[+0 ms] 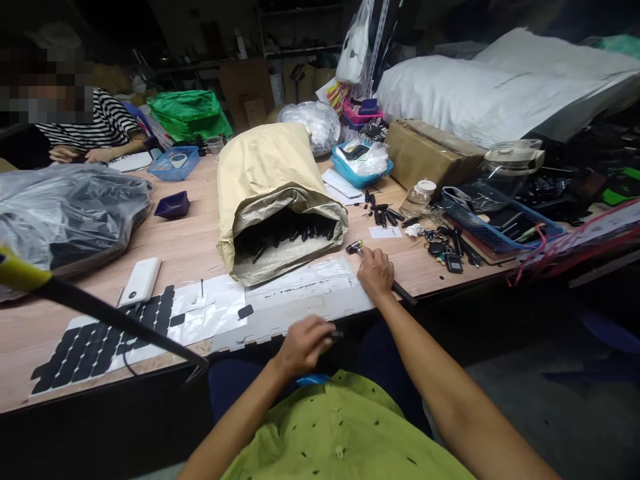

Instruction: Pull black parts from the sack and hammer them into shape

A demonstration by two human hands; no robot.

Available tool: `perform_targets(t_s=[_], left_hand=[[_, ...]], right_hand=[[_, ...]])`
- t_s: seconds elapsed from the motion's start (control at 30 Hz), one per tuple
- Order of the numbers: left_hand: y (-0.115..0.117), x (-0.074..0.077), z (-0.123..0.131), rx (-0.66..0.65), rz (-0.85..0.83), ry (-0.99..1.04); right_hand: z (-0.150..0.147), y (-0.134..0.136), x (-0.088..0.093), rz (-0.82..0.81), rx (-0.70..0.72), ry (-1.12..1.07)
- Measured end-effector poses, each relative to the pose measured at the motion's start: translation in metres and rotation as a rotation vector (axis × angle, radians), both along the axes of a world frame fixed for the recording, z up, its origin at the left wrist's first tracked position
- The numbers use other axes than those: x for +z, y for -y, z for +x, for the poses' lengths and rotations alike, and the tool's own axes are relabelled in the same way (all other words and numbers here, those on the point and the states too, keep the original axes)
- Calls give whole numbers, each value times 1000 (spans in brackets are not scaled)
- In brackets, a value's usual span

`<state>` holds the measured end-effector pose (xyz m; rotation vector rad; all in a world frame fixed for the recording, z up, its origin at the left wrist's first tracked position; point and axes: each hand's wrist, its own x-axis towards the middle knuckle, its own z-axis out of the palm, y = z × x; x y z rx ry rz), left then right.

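My left hand [305, 345] is in front of the table edge, above my lap. Its fingers are pinched on a small black piece [337, 335], too blurred to name further. Over the table's front edge, my right hand [376, 272] is closed around a small hammer [404, 293]. The hammer's black and yellowish head points away from me, and its dark handle sticks out to the right behind the hand. Just beyond my hands lies a big cream woven sack [273, 160], its mouth open towards me. Several black pieces [305, 232] lie inside the sack.
A clear-wrapped bundle [75, 213], white power bank [141, 280] and sheet of black stickers [105, 347] are left. At right are loose black pieces [385, 215], a jar [419, 199], keys [440, 247] and a blue basket [500, 230]. A person in a striped shirt [113, 113] sits far left.
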<state>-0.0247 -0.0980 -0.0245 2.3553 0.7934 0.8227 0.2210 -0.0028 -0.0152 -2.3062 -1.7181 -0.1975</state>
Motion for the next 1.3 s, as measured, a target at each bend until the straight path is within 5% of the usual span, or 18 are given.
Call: perform_targets(t_s=[0.1, 0.27, 0.37, 0.5, 0.57, 0.63, 0.8, 0.9, 1.13, 1.3], left_hand=[[42, -27, -9, -40, -5, -135], [41, -59, -13, 337, -375, -548], [37, -55, -11, 418, -438, -630], [33, -26, -1, 198, -41, -327], [12, -6, 5, 214, 159, -138], [-28, 13, 5, 401, 216, -21], [-141, 42, -16, 1097, -10, -138], [-170, 44, -29, 1255, -171, -312], [-160, 42, -37, 1214, -236, -357], [-128, 34, -13, 849, -21, -165]], right_hand=[[0, 0, 2, -2, 0, -9], [0, 1, 2, 7, 0, -13], [2, 0, -3, 34, 9, 3], [3, -1, -10, 73, 6, 27], [4, -1, -13, 88, 5, 32], [4, -1, -14, 91, 7, 34], [2, -1, -11, 79, 15, 34], [0, 0, -10, 63, 17, 29], [-1, -1, -11, 66, 16, 11], [-1, -2, -13, 66, 13, 2]])
